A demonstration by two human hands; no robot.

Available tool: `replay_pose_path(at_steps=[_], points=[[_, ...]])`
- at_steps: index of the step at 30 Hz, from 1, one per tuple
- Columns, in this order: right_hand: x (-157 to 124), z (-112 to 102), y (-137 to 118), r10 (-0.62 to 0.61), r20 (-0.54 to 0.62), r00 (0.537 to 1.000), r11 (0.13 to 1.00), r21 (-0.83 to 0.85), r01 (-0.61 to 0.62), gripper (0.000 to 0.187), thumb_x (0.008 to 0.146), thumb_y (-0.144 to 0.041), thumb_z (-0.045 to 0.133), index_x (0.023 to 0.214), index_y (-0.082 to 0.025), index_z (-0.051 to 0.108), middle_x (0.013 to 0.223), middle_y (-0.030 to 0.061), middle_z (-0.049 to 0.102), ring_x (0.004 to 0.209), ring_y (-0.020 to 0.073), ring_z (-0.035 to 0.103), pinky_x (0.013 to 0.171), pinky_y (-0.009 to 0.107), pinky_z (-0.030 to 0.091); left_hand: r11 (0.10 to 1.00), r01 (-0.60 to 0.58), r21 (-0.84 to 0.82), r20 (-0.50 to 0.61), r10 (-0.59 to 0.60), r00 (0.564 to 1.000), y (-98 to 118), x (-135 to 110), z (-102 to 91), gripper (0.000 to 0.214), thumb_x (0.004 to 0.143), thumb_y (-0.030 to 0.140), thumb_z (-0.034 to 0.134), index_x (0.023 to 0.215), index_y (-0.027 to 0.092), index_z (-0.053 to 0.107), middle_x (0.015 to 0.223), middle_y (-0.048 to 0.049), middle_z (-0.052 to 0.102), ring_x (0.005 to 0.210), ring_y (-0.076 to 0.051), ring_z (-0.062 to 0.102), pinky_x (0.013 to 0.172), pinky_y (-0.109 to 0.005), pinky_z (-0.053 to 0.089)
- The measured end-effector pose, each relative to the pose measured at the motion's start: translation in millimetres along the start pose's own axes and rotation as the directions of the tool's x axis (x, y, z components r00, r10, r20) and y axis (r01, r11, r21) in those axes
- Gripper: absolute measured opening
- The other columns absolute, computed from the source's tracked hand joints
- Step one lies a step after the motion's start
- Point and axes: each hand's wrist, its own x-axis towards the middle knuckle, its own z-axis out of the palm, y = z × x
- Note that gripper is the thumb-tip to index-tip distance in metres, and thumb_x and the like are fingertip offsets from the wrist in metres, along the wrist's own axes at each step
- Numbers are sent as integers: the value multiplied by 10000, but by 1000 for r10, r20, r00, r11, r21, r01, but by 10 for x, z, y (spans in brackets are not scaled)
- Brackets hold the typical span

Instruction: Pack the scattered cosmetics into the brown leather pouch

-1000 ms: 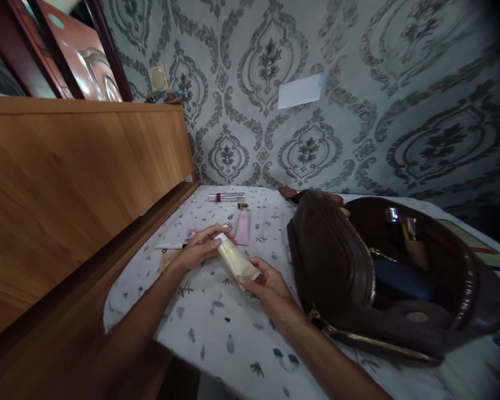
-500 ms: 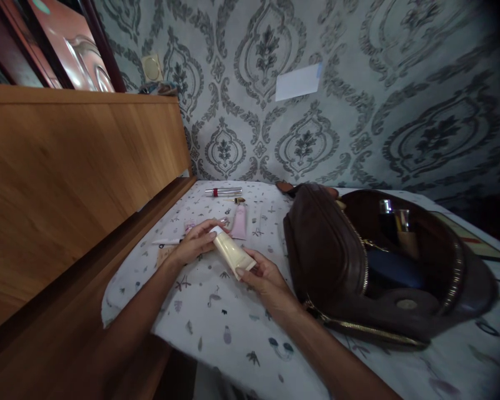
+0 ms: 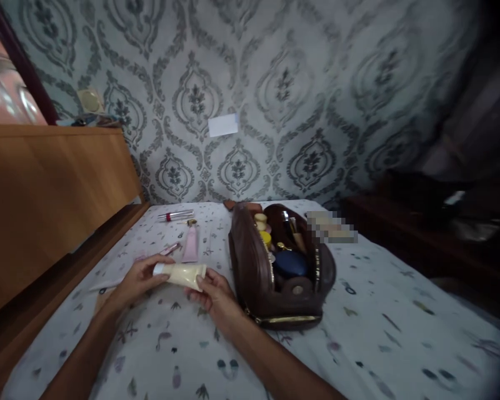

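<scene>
A pale yellow squeeze tube (image 3: 182, 275) with a white cap lies level between my two hands, above the patterned sheet. My left hand (image 3: 144, 276) pinches it at the cap end. At the flat crimped end my right hand (image 3: 212, 290) grips it between thumb and fingers. Just beyond the tube, a pink tube (image 3: 190, 244) lies on the sheet, with a slim pink item (image 3: 170, 249) beside it. To the right of my right hand stands a brown bag (image 3: 250, 250), unzipped, holding a dark blue case (image 3: 290, 263), a yellow-lidded jar (image 3: 265, 239) and other small containers.
A silver tube with a red band (image 3: 177, 215) lies toward the wall. Near my left wrist is a thin white stick-like item (image 3: 104, 285). A wooden panel (image 3: 54, 194) borders the left side. Behind the bag lies a blurred-out flat object (image 3: 332, 226).
My view has swung right and shows more of the bag's contents. The yellow tube has turned from slanting to nearly level, still in both hands.
</scene>
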Motion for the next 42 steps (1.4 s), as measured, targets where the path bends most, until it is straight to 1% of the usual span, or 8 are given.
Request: replay_pose_path(at_steps=[4,8,16,21,27,31,35,42], points=[[-7,6,-5,-40,-5,999,999,32,40,444,601,-384,845,916,-133,657,863,52,715,596,109,668,548,179,499,949,-63,308,34,56,998,76,14,65,390,785,451,655,1082,198,674,1088,-90,686,1021,-262,616,898,-345,489],[16,-18,8,-81,2,997,995,50,81,461,593,-408,839,896,-121,643,823,54,715,555,109,656,524,183,485,781,-198,592,154,131,979,186,45,117,363,831,464,612,1129,263,667,1106,-66,697,1030,-267,624,886,-347,494],[-1,3,0,-127,4,992,990,59,127,467,586,-446,840,855,-139,614,749,25,701,513,110,635,514,200,467,583,-330,742,270,191,944,330,98,229,382,868,397,568,1225,270,622,1133,-89,693,993,-268,659,843,-343,524],[-15,21,-27,-93,-14,996,983,155,94,459,558,-407,859,830,-130,615,729,35,705,524,114,644,504,188,471,717,-232,657,220,112,969,358,126,193,421,826,435,618,1212,268,631,1168,-90,686,1031,-278,650,885,-367,523],[-2,65,-84,62,-167,984,899,437,18,401,515,-219,888,792,-166,603,760,40,728,557,145,680,526,208,523,945,23,326,24,-32,999,515,221,38,469,749,487,672,1139,228,648,1139,-74,688,1034,-284,642,845,-350,541],[-22,96,-178,146,-175,974,835,549,-26,291,618,-201,845,784,-170,608,735,28,731,557,143,682,496,192,501,972,64,227,40,-75,996,691,313,21,418,765,468,674,1098,225,609,905,-26,676,762,-191,641,667,-279,538],[-46,74,-257,237,-79,968,829,537,-159,362,860,-501,599,855,-141,640,666,66,716,511,137,651,417,169,401,976,30,213,35,-38,999,939,463,5,444,800,489,636,1133,205,557,748,3,602,618,-148,573,561,-254,498],[-62,33,-230,300,-37,953,845,475,-248,436,881,-527,532,789,-119,656,567,59,665,427,108,577,395,155,284,964,-95,250,-52,111,992,1338,737,87,398,889,515,490,1072,168,556,602,23,551,544,-128,502,504,-225,418]])
